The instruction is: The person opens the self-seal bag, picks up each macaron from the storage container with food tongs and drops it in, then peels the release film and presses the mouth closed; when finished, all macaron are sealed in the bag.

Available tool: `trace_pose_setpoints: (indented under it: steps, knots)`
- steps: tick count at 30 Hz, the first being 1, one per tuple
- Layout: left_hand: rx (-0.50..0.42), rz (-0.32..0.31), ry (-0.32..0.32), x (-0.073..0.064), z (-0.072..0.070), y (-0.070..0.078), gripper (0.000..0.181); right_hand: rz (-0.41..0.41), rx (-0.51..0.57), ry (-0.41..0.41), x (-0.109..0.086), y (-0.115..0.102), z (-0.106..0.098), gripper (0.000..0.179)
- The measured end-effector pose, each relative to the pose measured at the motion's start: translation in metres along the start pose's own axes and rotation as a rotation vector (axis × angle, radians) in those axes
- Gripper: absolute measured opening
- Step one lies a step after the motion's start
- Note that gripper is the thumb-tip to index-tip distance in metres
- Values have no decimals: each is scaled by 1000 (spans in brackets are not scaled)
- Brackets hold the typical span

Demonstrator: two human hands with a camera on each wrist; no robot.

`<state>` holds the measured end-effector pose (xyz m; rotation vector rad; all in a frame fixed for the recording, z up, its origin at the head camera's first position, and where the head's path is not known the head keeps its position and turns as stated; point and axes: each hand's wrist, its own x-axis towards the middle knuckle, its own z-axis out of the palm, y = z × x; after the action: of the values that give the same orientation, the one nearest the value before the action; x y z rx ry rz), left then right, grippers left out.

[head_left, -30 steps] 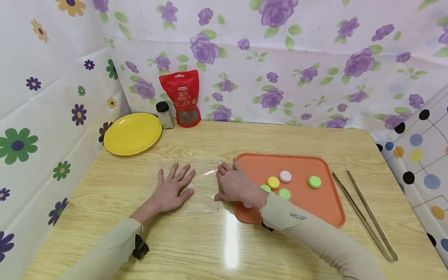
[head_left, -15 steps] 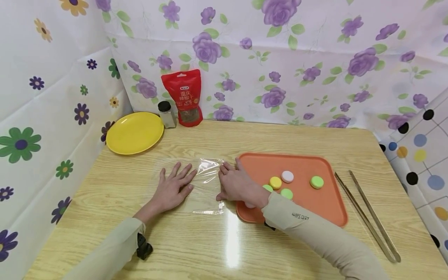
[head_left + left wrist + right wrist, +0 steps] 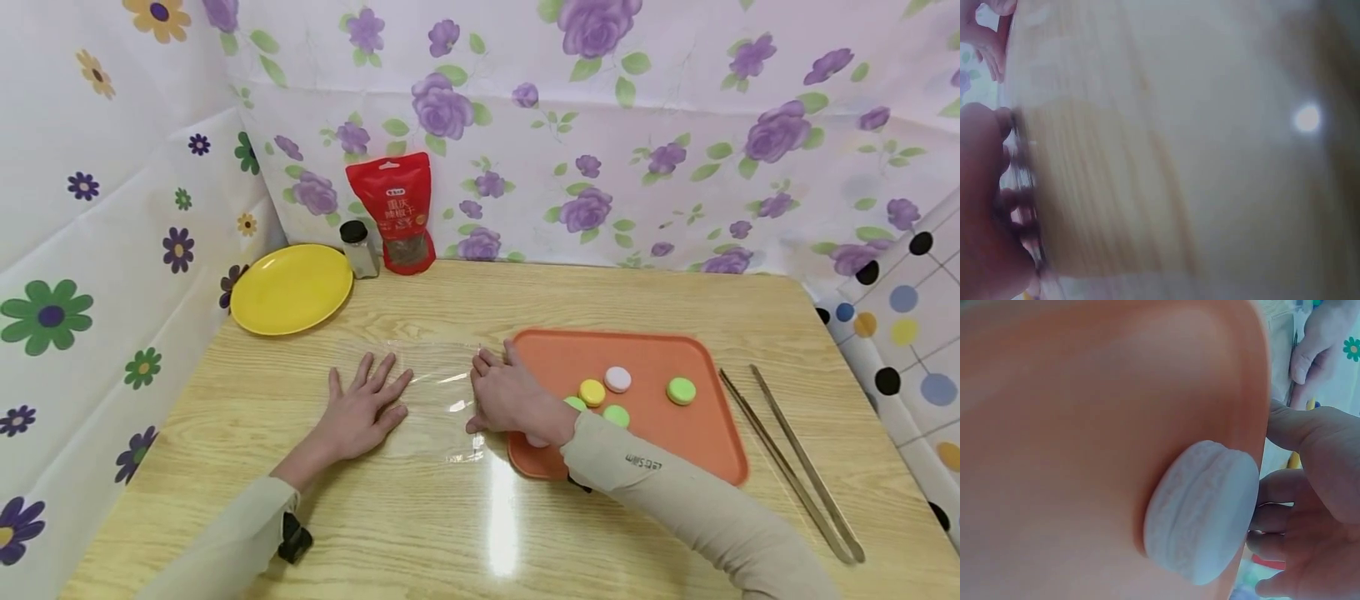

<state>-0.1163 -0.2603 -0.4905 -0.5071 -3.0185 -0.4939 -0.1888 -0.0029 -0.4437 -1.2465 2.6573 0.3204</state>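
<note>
A thin sheet of clear plastic film point(image 3: 438, 404) lies flat on the wooden table, showing mainly by its shiny creases. My left hand point(image 3: 360, 417) rests palm down on its left side with the fingers spread. At the film's right edge, beside the orange tray point(image 3: 675, 446), my right hand point(image 3: 508, 396) presses down with the thumb held apart. Its wrist reaches over the tray's left part, where a pale pink macaron point(image 3: 1204, 512) sits close to the palm in the right wrist view.
On the tray are green macarons point(image 3: 681, 391), a yellow one point(image 3: 592, 392) and a white one point(image 3: 618, 379). Long metal tongs point(image 3: 802, 467) lie right of it. At the back left stand a yellow plate point(image 3: 292, 289), a black-capped jar point(image 3: 360, 250) and a red pouch point(image 3: 397, 212).
My left hand has slid slightly left across the film, and the glints on the film have shifted. My right hand holds its place at the film's right edge.
</note>
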Motion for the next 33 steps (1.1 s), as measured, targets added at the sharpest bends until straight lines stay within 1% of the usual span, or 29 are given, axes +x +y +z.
trace_pose_setpoints:
  steps: [3,11,17,22,24,30,33]
  knots:
    - [-34,-12,10,0,1,1,51,5,5,-3,-1,0,0,91]
    - [-89,-43,48,2,4,3,43,-3,-8,-17,-2,1,2,87]
    - [-138,-57,83,3,4,3,39,1,-14,1,-2,2,2,89]
    - [-159,-56,122,4,5,4,39,0,-25,16,-2,2,2,89]
    - [-174,-69,138,5,5,5,37,-3,-27,14,-2,2,1,90]
    - [-242,-118,213,8,6,9,27,0,-23,2,-3,2,1,89]
    - [-271,-130,233,10,7,9,23,3,-21,1,-4,2,1,88]
